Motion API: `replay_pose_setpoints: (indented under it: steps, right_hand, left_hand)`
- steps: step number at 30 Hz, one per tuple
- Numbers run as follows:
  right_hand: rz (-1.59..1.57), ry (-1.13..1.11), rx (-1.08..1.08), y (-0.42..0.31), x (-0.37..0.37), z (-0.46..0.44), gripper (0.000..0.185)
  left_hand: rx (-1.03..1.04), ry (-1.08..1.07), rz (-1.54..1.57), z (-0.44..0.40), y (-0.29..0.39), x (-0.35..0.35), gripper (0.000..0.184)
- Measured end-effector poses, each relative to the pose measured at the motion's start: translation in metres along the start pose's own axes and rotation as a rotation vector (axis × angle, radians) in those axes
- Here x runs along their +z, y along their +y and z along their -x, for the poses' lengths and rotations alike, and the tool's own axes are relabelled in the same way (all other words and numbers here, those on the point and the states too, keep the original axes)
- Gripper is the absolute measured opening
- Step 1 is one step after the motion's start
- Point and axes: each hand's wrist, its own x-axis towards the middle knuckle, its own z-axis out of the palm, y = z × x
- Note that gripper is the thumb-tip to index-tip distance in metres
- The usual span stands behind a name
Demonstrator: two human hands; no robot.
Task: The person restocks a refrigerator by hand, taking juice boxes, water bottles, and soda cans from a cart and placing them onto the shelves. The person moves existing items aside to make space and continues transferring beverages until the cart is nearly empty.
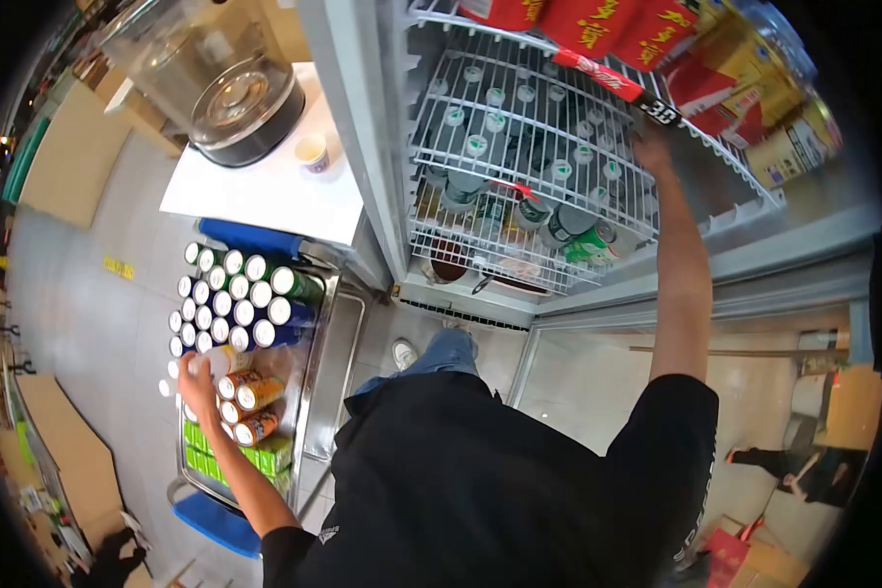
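Observation:
My left hand (198, 380) is over a cart tray at the left, its fingers curled at the top of a pale yellowish can (235, 361). Around it stand rows of dark blue cans (280, 311) with silver tops, orange cans (260, 394) and green cartons (272, 454). My right hand (651, 149) reaches into the open fridge, at the right side of a wire shelf (519, 162). Clear bottles with white caps (476, 146) stand under this shelf's wires, left of the hand. Its fingertips are blurred and partly hidden beside the shelf's price strip (608, 76).
Red and gold drink packs (725, 78) fill the fridge's upper shelf. A green can (590, 243) lies lower down. A clear dispenser (227, 88) and a paper cup (312, 154) stand on a white counter (235, 201). The fridge's glass door (598, 392) hangs open at the right.

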Motion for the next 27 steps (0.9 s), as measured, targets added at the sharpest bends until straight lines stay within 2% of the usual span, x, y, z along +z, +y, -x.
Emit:
replay_pose_setpoints:
  steps: [2, 5, 6, 8, 10, 12, 13, 14, 15, 16, 17, 18, 19, 20, 21, 23, 24, 25, 26, 27]
  right_hand:
    - [-0.063, 0.032, 0.022, -0.009, 0.002, 0.002, 0.058]
    - [-0.120, 0.246, 0.031, -0.046, -0.008, 0.021, 0.046]
    - [-0.140, 0.309, 0.023, -0.065, -0.015, 0.031, 0.043]
    - [-0.582, 0.376, -0.153, -0.130, -0.049, 0.074, 0.032]
    - [-0.816, 0.263, -0.253, -0.199, -0.076, 0.136, 0.023]
    - [-0.850, 0.064, -0.431, -0.260, -0.097, 0.205, 0.024]
    - [-0.821, -0.186, -0.620, -0.282, -0.110, 0.228, 0.037]
    - [-0.861, -0.257, -0.770, -0.307, -0.115, 0.245, 0.050]
    - [-0.901, -0.332, -0.929, -0.326, -0.117, 0.259, 0.064]
    - [-0.940, -0.383, -0.924, -0.336, -0.111, 0.270, 0.072]
    - [-0.982, -0.436, -0.924, -0.349, -0.101, 0.282, 0.081]
    - [-1.026, -0.493, -0.928, -0.363, -0.094, 0.291, 0.090]
    - [-0.977, -0.463, -0.945, -0.370, -0.091, 0.295, 0.098]
    - [-0.953, -0.419, -0.839, -0.365, -0.088, 0.299, 0.093]
    - [-0.923, -0.379, -0.729, -0.353, -0.085, 0.301, 0.088]
    - [-0.757, -0.104, -0.723, -0.323, -0.083, 0.297, 0.078]
    - [-0.769, -0.090, -0.595, -0.293, -0.074, 0.286, 0.070]
    - [-0.933, 0.071, -0.416, -0.281, -0.072, 0.280, 0.067]
    - [-0.875, 0.175, -0.258, -0.254, -0.065, 0.266, 0.067]
    - [-1.011, 0.221, -0.146, -0.223, -0.058, 0.248, 0.068]
  left_hand:
    - [0.025, -0.011, -0.059, 0.008, 0.022, -0.028, 0.032]
    - [0.284, 0.143, -0.133, 0.028, 0.051, -0.060, 0.031]
    - [0.300, 0.144, -0.118, 0.039, 0.071, -0.069, 0.031]
    - [0.325, 0.145, -0.094, 0.066, 0.120, -0.084, 0.031]
    - [0.373, 0.098, -0.019, 0.081, 0.151, -0.088, 0.032]
    - [0.475, 0.066, 0.059, 0.091, 0.178, -0.082, 0.033]
    - [0.605, 0.044, 0.062, 0.096, 0.195, -0.073, 0.034]
    - [0.729, 0.019, 0.059, 0.102, 0.214, -0.062, 0.035]
    - [0.737, -0.022, 0.136, 0.112, 0.234, -0.047, 0.035]
    - [0.752, -0.063, 0.180, 0.121, 0.258, -0.036, 0.035]
    - [0.908, -0.089, 0.243, 0.119, 0.264, -0.020, 0.036]
    - [0.926, -0.162, 0.306, 0.128, 0.277, -0.011, 0.038]
    - [0.981, -0.175, 0.396, 0.137, 0.285, 0.001, 0.040]
    - [1.048, -0.195, 0.455, 0.142, 0.292, 0.010, 0.052]
    - [1.030, -0.282, 0.533, 0.146, 0.296, 0.016, 0.060]
    - [0.954, -0.390, 0.639, 0.144, 0.290, 0.011, 0.074]
    - [0.899, -0.416, 0.659, 0.140, 0.286, 0.006, 0.080]
    - [0.865, -0.322, 0.613, 0.129, 0.268, 0.008, 0.077]
    - [0.817, -0.240, 0.521, 0.111, 0.249, 0.005, 0.066]
    - [0.626, -0.216, 0.486, 0.097, 0.234, -0.003, 0.055]
